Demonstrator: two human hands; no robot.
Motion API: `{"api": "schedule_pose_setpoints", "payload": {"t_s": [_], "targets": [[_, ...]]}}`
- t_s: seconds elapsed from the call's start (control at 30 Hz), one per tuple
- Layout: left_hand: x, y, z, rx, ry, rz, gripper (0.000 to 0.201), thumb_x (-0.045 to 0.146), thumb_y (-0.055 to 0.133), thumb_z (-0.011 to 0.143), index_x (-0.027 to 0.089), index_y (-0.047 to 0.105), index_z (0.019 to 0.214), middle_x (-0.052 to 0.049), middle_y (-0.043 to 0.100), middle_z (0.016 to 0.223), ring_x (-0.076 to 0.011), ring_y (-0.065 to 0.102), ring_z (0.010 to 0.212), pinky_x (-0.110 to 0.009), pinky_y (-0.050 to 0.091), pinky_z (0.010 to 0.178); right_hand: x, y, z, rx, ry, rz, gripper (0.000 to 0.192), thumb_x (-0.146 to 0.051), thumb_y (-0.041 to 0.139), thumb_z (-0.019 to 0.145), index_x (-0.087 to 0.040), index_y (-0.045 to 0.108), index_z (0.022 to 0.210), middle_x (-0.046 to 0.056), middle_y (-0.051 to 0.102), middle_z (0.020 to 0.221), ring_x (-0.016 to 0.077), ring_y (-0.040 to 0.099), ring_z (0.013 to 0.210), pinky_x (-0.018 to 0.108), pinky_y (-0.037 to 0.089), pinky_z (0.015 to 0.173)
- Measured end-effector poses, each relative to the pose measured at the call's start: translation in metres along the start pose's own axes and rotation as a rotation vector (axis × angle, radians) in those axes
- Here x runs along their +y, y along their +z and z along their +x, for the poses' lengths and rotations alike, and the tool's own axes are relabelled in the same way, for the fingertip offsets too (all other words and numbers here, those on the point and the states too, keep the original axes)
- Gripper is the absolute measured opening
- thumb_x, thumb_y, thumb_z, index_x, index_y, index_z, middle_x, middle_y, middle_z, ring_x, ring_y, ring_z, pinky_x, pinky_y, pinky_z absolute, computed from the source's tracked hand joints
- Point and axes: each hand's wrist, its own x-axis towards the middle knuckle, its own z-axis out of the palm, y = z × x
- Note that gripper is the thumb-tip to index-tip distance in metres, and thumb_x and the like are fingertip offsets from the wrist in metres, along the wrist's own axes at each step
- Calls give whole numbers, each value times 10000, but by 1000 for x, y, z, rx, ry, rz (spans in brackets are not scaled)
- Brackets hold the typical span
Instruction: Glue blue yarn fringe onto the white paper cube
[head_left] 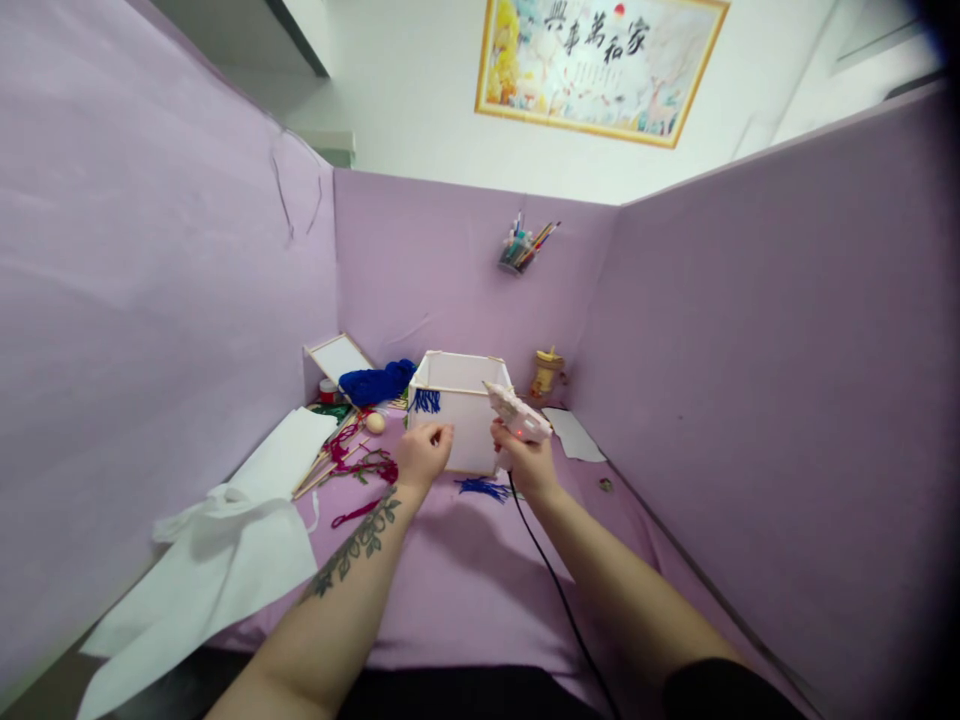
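In front of me stands a white box (466, 430) with thin wooden edging, its top uncovered. Short blue yarn fringe (427, 401) hangs from its upper front edge at the left. My right hand (531, 466) grips a pale hot glue gun (520, 414), whose nozzle points up and left by the box's right front corner. A small red light glows on the gun, and a black cord (551, 570) runs down from it. My left hand (425, 456) is closed before the box's left front; whatever its fingers pinch is hidden. Cut blue yarn strands (484, 488) lie below the box.
At the left are a blue yarn bundle (377, 382), magenta yarn (367, 465), wooden sticks (321, 470), a small ball (375, 423) and white fabric (247, 545). A yellowish cup-shaped object (547, 372) and white sheet (574, 436) lie right. A pen holder (516, 252) hangs behind. Lilac panels (750, 330) enclose the table.
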Motion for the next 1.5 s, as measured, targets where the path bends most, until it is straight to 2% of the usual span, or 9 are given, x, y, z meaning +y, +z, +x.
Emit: {"api": "schedule_pose_setpoints", "payload": {"t_s": [0.1,0.2,0.33,0.47,0.73,0.93,1.1,1.4,1.5], "targets": [[6,13,1,-43,-487,-416,377,488,536,786,137,665,737,-35,614,593,-109,483,453,-231,324,455,3,-15,-7,72,10,15,217,-346,744,642,-179,634,725,-15,578,574,127,504,504,260,416,495],[4,17,5,143,-733,-650,360,483,574,733,132,631,788,0,586,588,-76,427,395,-199,255,401,17,-24,-10,142,43,50,242,-358,755,628,-175,642,741,-9,595,603,130,517,524,263,422,504],[-1,8,8,376,-389,-406,286,413,575,768,146,639,845,-5,597,636,-109,536,529,-218,402,509,36,-31,-10,126,46,52,262,-370,755,650,-167,653,781,1,619,653,134,535,561,270,440,539],[-1,-1,7,204,-6,-15,342,335,526,843,170,680,1101,-47,684,755,-162,617,696,-282,471,707,40,-36,-11,64,24,-10,287,-371,766,651,-165,669,825,21,653,724,150,561,612,282,460,579],[6,0,1,342,-87,13,405,316,457,886,124,590,1217,-58,665,736,-183,610,670,-286,462,660,39,-37,-12,5,3,-32,220,-340,763,640,-194,682,783,8,658,714,165,584,624,319,497,652],[8,2,0,181,-159,98,379,320,481,881,161,572,1213,-46,650,735,-218,625,721,-316,459,692,38,-36,-13,-43,-46,-53,241,-333,750,671,-203,715,871,38,711,835,211,645,754,357,519,762],[10,9,-5,345,-67,-74,370,307,466,886,146,458,1219,-33,601,757,-198,611,727,-310,472,715,36,-36,-14,-86,-80,-45,328,-326,752,685,-211,731,991,57,728,972,235,670,885,380,519,847],[7,10,-4,146,-98,-2,215,337,461,895,182,606,931,-59,647,797,-207,618,789,-316,465,742,36,-35,-19,-130,-61,-81,285,-308,747,696,-218,742,966,39,732,886,225,671,804,376,549,770],[8,10,-5,184,-88,-47,206,352,474,894,184,584,943,-44,637,791,-188,610,761,-299,462,725,38,-35,-19,-140,-61,-80,328,-310,747,696,-217,735,1010,49,736,949,232,676,867,381,545,818]]}}
